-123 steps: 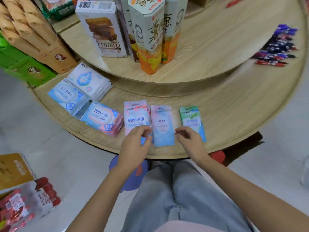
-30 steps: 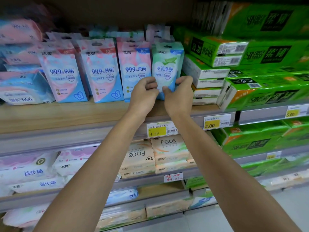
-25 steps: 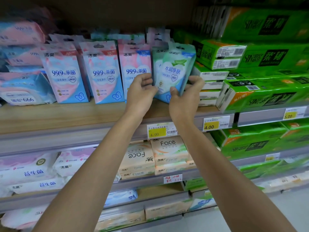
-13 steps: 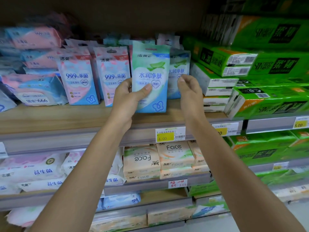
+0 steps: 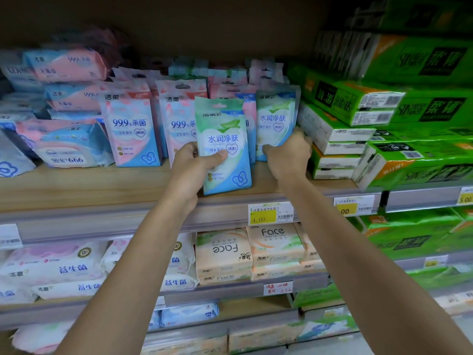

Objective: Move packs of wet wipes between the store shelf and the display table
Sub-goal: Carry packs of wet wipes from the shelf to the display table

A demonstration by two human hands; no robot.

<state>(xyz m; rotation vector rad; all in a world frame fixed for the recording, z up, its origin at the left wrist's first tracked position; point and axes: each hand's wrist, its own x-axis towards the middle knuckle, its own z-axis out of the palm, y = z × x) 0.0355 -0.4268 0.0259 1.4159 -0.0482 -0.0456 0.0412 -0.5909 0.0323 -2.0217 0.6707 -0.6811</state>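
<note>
Wooden shelf (image 5: pixel 102 185) fills mid-frame. Since half a second ago the left hand (image 5: pixel 190 170), thumb across the front, has drawn one green pack (image 5: pixel 224 144) lower and clear of the row at centre. The right hand (image 5: pixel 288 157) now curls round the foot of a second green pack (image 5: pixel 275 119) standing right of centre. Both are probably bound for the table. Count: two green packs, two pink packs (image 5: pixel 130 126) in full view, a third half-hidden.

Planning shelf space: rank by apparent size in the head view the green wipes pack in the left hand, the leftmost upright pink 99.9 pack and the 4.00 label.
1. green wipes pack and pink 99.9 pack: look alike; the held one is nearer, so unranked.
2. 4.00 label: smallest.
</note>
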